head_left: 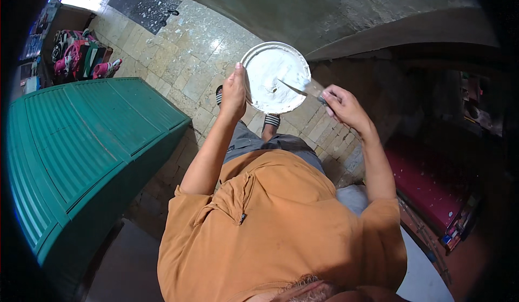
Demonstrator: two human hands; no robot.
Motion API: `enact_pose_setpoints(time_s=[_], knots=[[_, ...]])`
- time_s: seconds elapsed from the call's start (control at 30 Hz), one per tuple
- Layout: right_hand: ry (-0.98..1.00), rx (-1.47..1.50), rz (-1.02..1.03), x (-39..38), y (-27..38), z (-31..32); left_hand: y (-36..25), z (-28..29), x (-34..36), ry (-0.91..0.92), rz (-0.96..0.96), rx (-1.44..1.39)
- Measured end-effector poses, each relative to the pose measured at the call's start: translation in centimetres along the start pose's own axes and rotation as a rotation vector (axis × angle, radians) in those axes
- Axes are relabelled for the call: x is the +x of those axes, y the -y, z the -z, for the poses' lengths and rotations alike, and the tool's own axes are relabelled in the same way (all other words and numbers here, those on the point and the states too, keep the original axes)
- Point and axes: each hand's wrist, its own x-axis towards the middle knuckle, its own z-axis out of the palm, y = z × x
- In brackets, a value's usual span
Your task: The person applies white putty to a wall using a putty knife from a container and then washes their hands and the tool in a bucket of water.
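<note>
My left hand [235,92] grips the left rim of a round white lid or shallow container [262,59] that is coated with thick white paste [273,69]. My right hand [340,105] is closed on the dark handle of a putty knife [300,89], whose blade reaches over the paste toward the middle of the round container. The blade's broad part is slightly blurred, with white material on it. Below the container are my feet in striped slides [272,121].
A green ribbed plastic cabinet [81,129] stands at left, with piled pink and dark items [75,59] behind it. A dark mat [140,7] lies on the tiled floor [194,42]. A rough grey wall [346,10] rises ahead; a maroon surface [427,183] is at right.
</note>
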Motion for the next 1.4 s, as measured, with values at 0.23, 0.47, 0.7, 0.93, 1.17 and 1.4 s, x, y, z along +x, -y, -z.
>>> enact_pose_setpoints(time_s=[0.23,0.47,0.7,0.93,1.17,1.4], knots=[[-0.065,-0.025,0.017,-0.4,-0.9,0.0,-0.8,-0.4,0.1,0.040,-0.018,0.078],[-0.101,0.361,0.117,-0.9,-1.9,0.3,1.0,0.8,1.2,-0.045,0.024,0.141],[-0.718,-0.272,0.421,1.7,-8.5,7.9,2.6,2.6,1.3,-0.095,0.106,0.119],[-0.910,-0.441,0.416,3.2,-9.0,11.9,2.8,2.9,0.5,-0.122,0.166,0.033],[-0.925,-0.723,0.490,5.0,-9.2,15.4,3.8,3.8,1.1,-0.132,0.151,0.040],[-1.015,-0.789,0.457,5.8,-7.8,16.4,4.0,3.6,1.0,-0.142,0.142,0.023]])
